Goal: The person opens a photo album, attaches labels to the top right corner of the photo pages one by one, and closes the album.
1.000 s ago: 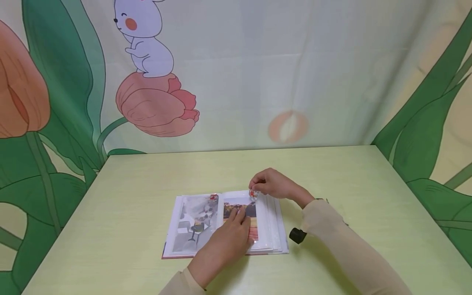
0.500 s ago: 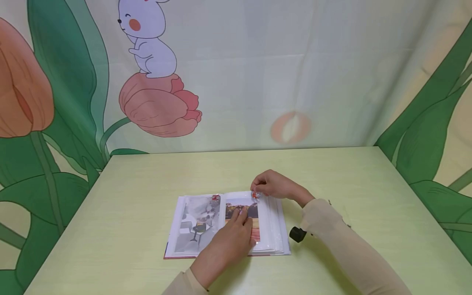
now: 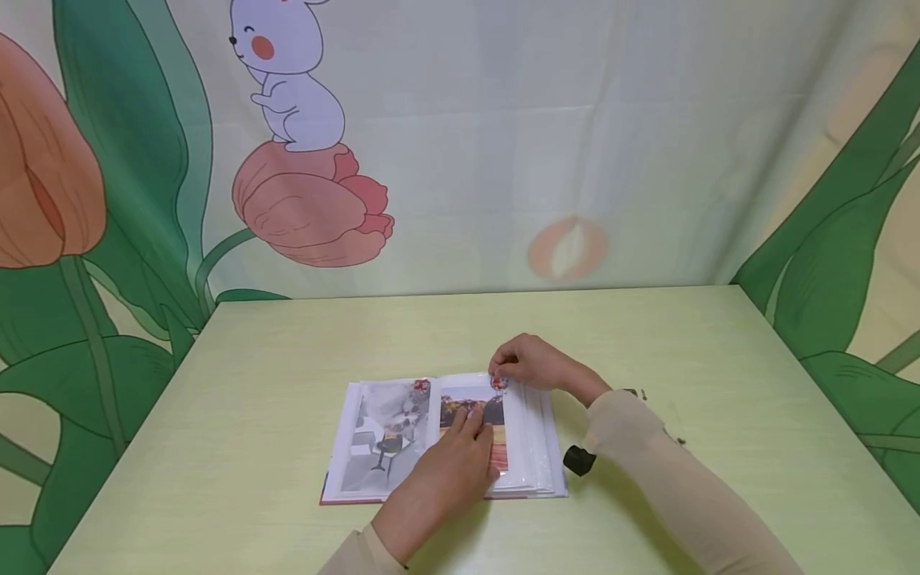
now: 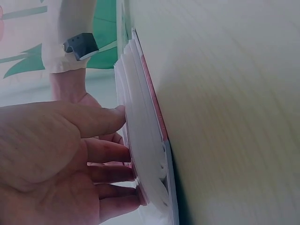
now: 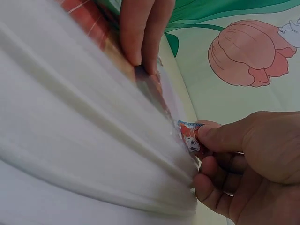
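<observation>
A photo album [image 3: 340, 455] lies spread on the table. On its left page is a grey picture [image 3: 362, 459] with a small red sticker [image 3: 422, 386] at the upper right corner. The right page bears a colour photo [image 3: 498, 455]. My left hand [image 3: 453, 471] rests across this photo, fingers extended and pressing on the page. At the page's top right corner my right hand [image 3: 535, 363] pinches a small red and white cartoon sticker [image 5: 191, 143] between thumb and fingers. The sticker touches the page edge in the right wrist view. The left palm partly covers both pages.
The pale yellow-green table [image 3: 216, 415] extends around the album. Behind it hangs a curtain [image 3: 460, 160] printed with a rabbit and tulips. A black camera [image 3: 579, 460] is strapped at the right wrist. More page sleeves [image 3: 539, 455] are stacked under the right page.
My right hand has moved slightly down, and the sticker has turned and now sits against the page's corner. The left hand stays on the photo. The whole head view has shifted a little.
</observation>
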`<action>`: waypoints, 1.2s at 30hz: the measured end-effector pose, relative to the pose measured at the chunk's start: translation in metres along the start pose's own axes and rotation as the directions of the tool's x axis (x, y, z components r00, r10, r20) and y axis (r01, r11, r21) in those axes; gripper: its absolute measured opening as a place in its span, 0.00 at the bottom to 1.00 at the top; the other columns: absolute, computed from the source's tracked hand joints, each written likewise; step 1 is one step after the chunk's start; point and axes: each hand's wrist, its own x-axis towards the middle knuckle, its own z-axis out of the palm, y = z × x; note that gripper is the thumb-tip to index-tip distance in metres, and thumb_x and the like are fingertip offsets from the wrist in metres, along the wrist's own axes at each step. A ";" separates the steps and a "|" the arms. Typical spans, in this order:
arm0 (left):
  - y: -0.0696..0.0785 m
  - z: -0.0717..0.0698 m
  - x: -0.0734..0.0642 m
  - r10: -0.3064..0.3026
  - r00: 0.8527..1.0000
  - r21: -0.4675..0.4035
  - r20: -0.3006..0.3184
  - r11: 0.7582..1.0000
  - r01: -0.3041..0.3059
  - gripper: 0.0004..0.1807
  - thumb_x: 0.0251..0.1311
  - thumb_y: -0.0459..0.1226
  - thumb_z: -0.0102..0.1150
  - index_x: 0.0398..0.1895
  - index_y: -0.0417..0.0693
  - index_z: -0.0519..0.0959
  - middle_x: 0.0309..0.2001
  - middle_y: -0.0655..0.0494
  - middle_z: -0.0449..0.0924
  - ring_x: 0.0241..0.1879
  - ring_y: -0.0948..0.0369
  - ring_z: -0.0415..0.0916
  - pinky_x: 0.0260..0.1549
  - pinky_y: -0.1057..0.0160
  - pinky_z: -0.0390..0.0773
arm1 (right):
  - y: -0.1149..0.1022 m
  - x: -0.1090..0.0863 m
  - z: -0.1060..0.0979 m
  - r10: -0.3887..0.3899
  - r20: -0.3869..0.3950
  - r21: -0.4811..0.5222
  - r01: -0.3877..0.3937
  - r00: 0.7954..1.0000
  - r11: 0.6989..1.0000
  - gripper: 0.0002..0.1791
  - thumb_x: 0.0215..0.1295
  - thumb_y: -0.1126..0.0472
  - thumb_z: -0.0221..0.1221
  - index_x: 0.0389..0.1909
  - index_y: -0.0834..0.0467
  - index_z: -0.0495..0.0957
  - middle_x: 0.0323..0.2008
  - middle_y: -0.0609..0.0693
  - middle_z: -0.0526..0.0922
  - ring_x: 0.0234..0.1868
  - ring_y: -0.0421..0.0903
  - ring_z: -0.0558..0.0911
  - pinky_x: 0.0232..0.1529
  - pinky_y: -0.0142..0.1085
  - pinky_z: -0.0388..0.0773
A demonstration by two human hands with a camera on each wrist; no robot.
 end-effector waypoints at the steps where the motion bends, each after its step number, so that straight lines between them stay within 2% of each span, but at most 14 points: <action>1: 0.000 0.000 0.000 0.000 1.000 0.002 0.001 1.000 0.000 0.31 0.72 0.43 0.61 0.69 0.30 0.72 0.75 0.34 0.62 0.75 0.38 0.58 0.72 0.50 0.65 | 0.000 0.000 0.001 -0.001 -0.005 -0.007 0.001 1.000 1.000 0.08 0.74 0.67 0.60 0.36 0.60 0.88 0.32 0.46 0.86 0.32 0.41 0.76 0.35 0.31 0.73; 10: 0.002 -0.001 -0.001 0.012 1.000 0.045 -0.001 0.999 -0.012 0.31 0.73 0.44 0.60 0.69 0.29 0.72 0.74 0.34 0.63 0.74 0.39 0.60 0.72 0.51 0.65 | 0.000 -0.002 0.006 0.009 -0.041 -0.046 -0.011 0.999 0.999 0.07 0.73 0.67 0.61 0.37 0.59 0.88 0.34 0.46 0.87 0.36 0.43 0.78 0.40 0.32 0.75; 19: 0.002 -0.001 -0.001 0.026 0.999 0.057 -0.032 0.998 -0.024 0.30 0.72 0.43 0.60 0.67 0.28 0.73 0.73 0.32 0.65 0.73 0.38 0.62 0.72 0.50 0.65 | 0.000 -0.004 0.010 0.025 -0.075 -0.101 -0.033 0.997 0.994 0.08 0.72 0.68 0.62 0.40 0.57 0.89 0.39 0.47 0.85 0.42 0.45 0.78 0.48 0.38 0.78; 24: 0.002 -0.001 -0.001 0.028 0.999 0.055 -0.041 0.998 -0.026 0.29 0.71 0.42 0.61 0.66 0.28 0.74 0.72 0.32 0.66 0.73 0.38 0.63 0.71 0.50 0.65 | 0.002 -0.007 0.011 0.028 -0.093 -0.092 -0.037 0.995 0.995 0.10 0.72 0.68 0.63 0.50 0.60 0.87 0.40 0.49 0.83 0.41 0.46 0.78 0.45 0.37 0.79; 27: 0.003 -0.001 -0.001 0.030 0.999 0.061 -0.039 0.998 -0.028 0.29 0.71 0.42 0.61 0.66 0.28 0.74 0.72 0.32 0.66 0.73 0.38 0.63 0.72 0.50 0.64 | 0.003 -0.011 0.012 -0.001 -0.130 -0.121 -0.015 0.992 0.993 0.14 0.72 0.68 0.62 0.56 0.63 0.84 0.41 0.51 0.83 0.39 0.46 0.79 0.43 0.37 0.80; 29: 0.003 -0.001 -0.001 0.029 0.999 0.064 -0.035 0.998 -0.027 0.29 0.71 0.42 0.61 0.66 0.28 0.74 0.72 0.33 0.66 0.73 0.38 0.62 0.72 0.50 0.64 | 0.003 -0.015 0.012 -0.023 -0.162 -0.156 -0.003 0.987 0.988 0.14 0.72 0.68 0.62 0.56 0.64 0.83 0.42 0.52 0.83 0.40 0.46 0.79 0.44 0.38 0.81; 32: 0.004 -0.002 -0.002 0.024 0.999 0.052 -0.034 0.998 -0.022 0.29 0.72 0.42 0.60 0.66 0.28 0.73 0.73 0.32 0.65 0.73 0.38 0.62 0.72 0.50 0.64 | 0.000 -0.025 0.014 -0.083 -0.200 -0.254 0.031 0.976 0.967 0.14 0.72 0.67 0.62 0.56 0.64 0.83 0.47 0.56 0.84 0.48 0.51 0.82 0.51 0.44 0.82; 36: 0.003 -0.001 -0.002 0.022 0.999 0.037 -0.045 0.999 -0.020 0.29 0.71 0.41 0.60 0.66 0.27 0.74 0.73 0.31 0.65 0.73 0.38 0.62 0.72 0.50 0.65 | -0.007 -0.044 0.023 -0.198 -0.192 -0.422 0.102 0.961 0.901 0.15 0.73 0.63 0.62 0.57 0.63 0.83 0.59 0.60 0.81 0.63 0.58 0.78 0.63 0.53 0.75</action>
